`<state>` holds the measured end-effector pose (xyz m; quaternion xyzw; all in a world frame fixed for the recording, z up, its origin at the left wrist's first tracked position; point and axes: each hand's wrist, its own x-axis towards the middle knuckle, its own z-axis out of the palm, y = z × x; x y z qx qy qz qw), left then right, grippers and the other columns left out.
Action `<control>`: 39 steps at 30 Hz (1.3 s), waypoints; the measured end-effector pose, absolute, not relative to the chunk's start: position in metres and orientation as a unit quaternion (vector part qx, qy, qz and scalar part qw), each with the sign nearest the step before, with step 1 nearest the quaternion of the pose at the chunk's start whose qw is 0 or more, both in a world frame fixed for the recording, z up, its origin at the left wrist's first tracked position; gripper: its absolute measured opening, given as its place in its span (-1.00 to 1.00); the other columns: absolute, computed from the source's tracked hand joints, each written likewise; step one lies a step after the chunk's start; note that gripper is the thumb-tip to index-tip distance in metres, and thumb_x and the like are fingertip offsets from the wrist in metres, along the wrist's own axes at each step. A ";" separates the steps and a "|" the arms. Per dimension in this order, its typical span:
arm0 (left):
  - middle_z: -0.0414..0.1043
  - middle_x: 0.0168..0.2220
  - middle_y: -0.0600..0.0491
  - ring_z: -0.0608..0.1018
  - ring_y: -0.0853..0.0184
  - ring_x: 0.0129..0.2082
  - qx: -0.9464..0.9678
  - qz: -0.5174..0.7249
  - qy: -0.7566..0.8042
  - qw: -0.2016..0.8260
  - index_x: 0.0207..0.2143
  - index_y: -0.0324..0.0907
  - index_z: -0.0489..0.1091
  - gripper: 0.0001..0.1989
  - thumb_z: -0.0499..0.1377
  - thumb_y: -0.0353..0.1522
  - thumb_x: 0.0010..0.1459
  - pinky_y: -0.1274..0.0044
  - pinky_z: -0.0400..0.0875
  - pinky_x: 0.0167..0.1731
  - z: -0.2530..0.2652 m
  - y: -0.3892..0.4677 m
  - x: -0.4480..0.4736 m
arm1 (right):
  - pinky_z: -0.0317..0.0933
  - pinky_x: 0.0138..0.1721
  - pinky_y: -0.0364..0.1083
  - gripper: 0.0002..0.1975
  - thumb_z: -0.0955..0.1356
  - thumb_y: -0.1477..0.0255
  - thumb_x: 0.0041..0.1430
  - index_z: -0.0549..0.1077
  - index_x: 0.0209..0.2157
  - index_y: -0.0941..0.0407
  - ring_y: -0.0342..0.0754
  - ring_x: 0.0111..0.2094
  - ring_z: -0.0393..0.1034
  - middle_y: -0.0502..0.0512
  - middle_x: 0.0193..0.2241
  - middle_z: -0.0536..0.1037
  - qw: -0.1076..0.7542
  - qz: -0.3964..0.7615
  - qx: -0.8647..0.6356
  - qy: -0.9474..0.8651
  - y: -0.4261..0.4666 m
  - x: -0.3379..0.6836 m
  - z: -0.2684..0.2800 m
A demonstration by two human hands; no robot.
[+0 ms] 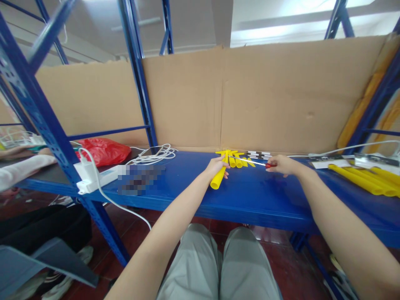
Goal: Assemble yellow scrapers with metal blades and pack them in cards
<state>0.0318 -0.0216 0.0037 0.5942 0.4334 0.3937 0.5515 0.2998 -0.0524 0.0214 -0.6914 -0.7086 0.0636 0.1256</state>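
My left hand (pixel 216 166) is wrapped round a yellow tube (pixel 218 179), whose near open end points toward me. In my right hand (pixel 283 164) is a screwdriver with a red handle (pixel 270 165). Its thin metal shaft (pixel 253 161) points left toward the far part of the tube; whether the tip touches it I cannot tell. Several short yellow tubes (pixel 238 162) with pointed yellow pieces lie just beyond and between my hands. Behind the shaft are black-and-white pieces (pixel 258 155), too small to name.
Longer yellow tubes (pixel 364 179) lie on the blue shelf (pixel 250 200) at the right. On the left are a white power strip (pixel 103 176), coiled white cable (pixel 156 155) and a red plastic bag (pixel 103 151). Cardboard (pixel 265 100) backs the shelf. Another person's arm (pixel 29 168) reaches in far left.
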 end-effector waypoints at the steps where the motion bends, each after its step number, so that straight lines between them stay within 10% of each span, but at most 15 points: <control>1: 0.50 -0.30 -0.04 0.39 0.50 -0.73 0.594 0.394 0.434 0.552 0.32 -0.24 0.05 -0.25 0.10 -0.61 0.06 0.60 0.35 -0.69 0.004 -0.022 0.032 | 0.26 -0.58 -0.17 -0.87 0.37 0.36 0.05 0.49 -0.39 0.13 -0.08 -0.50 0.42 0.07 -0.50 0.51 0.112 0.032 -0.683 -0.721 -0.052 0.299 0.022; 11: 0.51 -0.24 -0.08 0.39 0.50 -0.70 0.598 0.399 0.423 0.552 0.31 -0.21 0.08 -0.29 0.07 -0.58 0.09 0.60 0.35 -0.67 -0.001 -0.019 0.031 | 0.17 -0.35 -0.07 -0.69 0.25 0.30 0.19 0.56 -0.13 -0.01 0.08 -0.15 0.44 0.16 -0.14 0.59 0.132 -0.257 -0.676 -0.678 -0.058 0.302 0.026; 18: 0.50 -0.31 -0.05 0.38 0.50 -0.71 0.568 0.407 0.446 0.559 0.33 -0.24 0.03 -0.28 0.06 -0.59 0.10 0.60 0.36 -0.65 0.005 -0.021 0.030 | 0.13 -0.19 0.07 -0.71 0.25 0.32 0.19 0.57 -0.17 0.00 0.15 -0.12 0.43 0.17 -0.17 0.61 0.119 -0.255 -0.657 -0.700 -0.051 0.301 0.020; 39: 0.42 -0.49 0.08 0.36 0.48 -0.72 0.547 0.425 0.424 0.583 0.32 -0.24 0.03 -0.32 0.01 -0.61 0.13 0.61 0.34 -0.66 0.002 -0.013 0.026 | 0.05 -0.53 -0.15 -0.73 0.39 0.17 -0.02 0.42 -0.32 0.03 0.00 -0.48 0.42 0.05 -0.48 0.57 0.193 -0.190 -0.652 -0.708 -0.062 0.292 0.029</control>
